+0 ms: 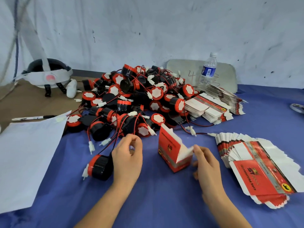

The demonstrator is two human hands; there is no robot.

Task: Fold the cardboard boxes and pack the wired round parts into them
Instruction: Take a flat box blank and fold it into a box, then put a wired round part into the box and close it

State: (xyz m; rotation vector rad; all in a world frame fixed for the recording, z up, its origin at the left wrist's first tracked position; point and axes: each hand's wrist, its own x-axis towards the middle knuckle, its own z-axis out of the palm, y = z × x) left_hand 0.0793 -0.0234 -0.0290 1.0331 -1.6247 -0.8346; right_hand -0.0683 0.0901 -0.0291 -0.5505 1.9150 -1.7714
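Note:
A folded red and white cardboard box [174,153] stands upright on the blue cloth, its top flaps raised. My right hand [206,163] touches the box's right flap with its fingertips. My left hand [127,159] hovers left of the box, fingers curled, thumb and forefinger pinched near a thin wire. A single black round part with a red cap [99,167] lies just left of that hand, its wire running up toward the big pile of wired round parts [131,99]. A fanned stack of flat boxes [256,163] lies to the right.
More flat boxes [213,106] lie behind, at the pile's right side, beside a water bottle [208,69]. White paper sheets [28,155] cover the left, with a pen [32,117] above them. A helmet-like headset [47,74] sits at the back left. A wall closes off the back.

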